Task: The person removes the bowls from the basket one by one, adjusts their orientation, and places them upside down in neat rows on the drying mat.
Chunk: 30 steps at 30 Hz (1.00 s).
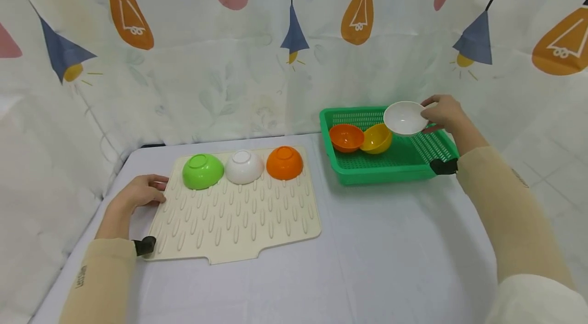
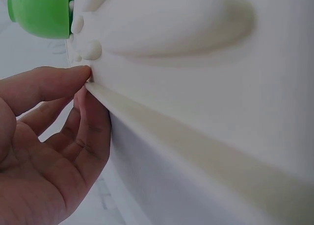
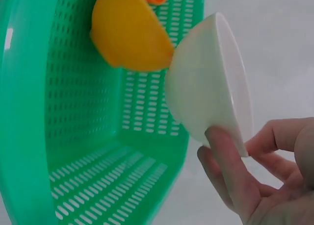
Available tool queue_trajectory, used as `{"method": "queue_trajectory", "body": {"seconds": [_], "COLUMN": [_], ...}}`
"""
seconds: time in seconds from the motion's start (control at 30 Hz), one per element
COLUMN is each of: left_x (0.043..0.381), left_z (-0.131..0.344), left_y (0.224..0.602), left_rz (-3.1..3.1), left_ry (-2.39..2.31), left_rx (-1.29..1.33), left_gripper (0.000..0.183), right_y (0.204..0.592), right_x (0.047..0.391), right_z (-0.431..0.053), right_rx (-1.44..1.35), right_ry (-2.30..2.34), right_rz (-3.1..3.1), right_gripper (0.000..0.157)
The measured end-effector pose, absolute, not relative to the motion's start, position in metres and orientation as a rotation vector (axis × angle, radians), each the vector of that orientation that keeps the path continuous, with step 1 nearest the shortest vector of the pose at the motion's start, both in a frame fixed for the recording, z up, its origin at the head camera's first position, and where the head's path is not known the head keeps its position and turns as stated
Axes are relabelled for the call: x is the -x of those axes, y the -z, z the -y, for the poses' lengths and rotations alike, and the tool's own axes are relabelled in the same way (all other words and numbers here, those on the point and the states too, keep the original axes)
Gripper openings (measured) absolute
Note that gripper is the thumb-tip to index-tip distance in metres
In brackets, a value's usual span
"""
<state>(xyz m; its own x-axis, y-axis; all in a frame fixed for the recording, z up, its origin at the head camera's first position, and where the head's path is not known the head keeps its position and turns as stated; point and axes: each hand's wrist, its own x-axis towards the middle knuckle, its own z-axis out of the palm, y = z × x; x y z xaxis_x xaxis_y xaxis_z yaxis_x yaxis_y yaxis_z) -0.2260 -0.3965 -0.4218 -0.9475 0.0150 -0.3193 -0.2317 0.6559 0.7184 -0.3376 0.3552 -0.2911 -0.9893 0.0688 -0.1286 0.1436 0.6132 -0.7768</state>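
My right hand (image 1: pixel 444 116) pinches a white bowl (image 1: pixel 404 119) by its rim, above the green basket (image 1: pixel 390 177). The right wrist view shows the thumb on one side of the white bowl (image 3: pixel 201 83) and fingers on the other. At the left edge of a cream drying mat (image 1: pixel 239 222), my left hand (image 1: pixel 140 192) pinches the border; in the left wrist view the thumb lies on top of the mat (image 2: pixel 196 102) with fingers beneath. Upside down along the mat's far side sit a green bowl (image 1: pixel 202 173), a white bowl (image 1: pixel 244 168) and an orange bowl (image 1: pixel 285 165).
Inside the basket, an orange bowl (image 1: pixel 345 139) and a tilted yellow bowl (image 1: pixel 378 140) lie against each other on the left. A white cloth covers the table (image 1: pixel 367 257). Behind hangs a patterned curtain (image 1: pixel 257 74).
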Motion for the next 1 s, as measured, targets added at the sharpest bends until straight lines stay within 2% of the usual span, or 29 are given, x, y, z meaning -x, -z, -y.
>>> {"method": "queue_trajectory", "body": {"seconds": [0.37,0.63,1.0], "left_x": [0.224,0.224,0.225], "left_z": [0.394,0.394,0.394], "left_y": [0.423,0.425,0.424], "left_rz": [-2.602,-2.601,-2.607], "left_ry": [-1.16,-1.165,-1.18], "left_rx": [0.194,0.195,0.185], "left_gripper": [0.07,0.07,0.07], "right_y": [0.281,0.282,0.286], "right_x": [0.326,0.317,0.302], "right_z": [-0.315,-0.265,-0.219], "right_rx": [0.015,0.08,0.127], "right_ry": [1.459,1.569,1.663], "right_rz": [-2.494,-2.315,-2.104], "right_gripper": [0.059,0.057,0.06]}}
